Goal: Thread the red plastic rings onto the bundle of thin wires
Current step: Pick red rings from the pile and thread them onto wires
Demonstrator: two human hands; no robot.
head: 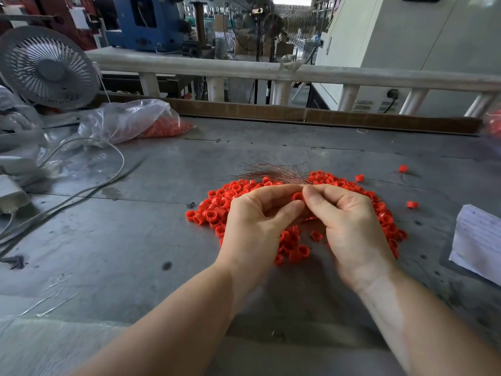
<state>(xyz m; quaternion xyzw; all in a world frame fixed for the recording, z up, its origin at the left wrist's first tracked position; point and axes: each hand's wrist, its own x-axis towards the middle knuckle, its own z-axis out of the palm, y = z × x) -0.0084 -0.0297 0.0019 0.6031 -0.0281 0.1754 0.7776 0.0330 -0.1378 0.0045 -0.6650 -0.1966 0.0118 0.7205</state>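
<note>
- Here, a grey surface [113, 240] is covered in the middle by a pile of red rings [217, 210].
- The left hand [257, 221] and right hand [349, 221] are brought together above the pile.
- A bundle of thin wires [273, 172] is pinched by the right hand.
- One red ring [298, 197] is pinched by the left hand, at the wires.

A grey desk fan [48, 67] is standing at the far left of the grey table [108, 240], with white cables [89, 185] trailing beside it. A sheet of paper [477, 240] is lying at the right edge, and a white railing [271, 70] is running behind.
</note>
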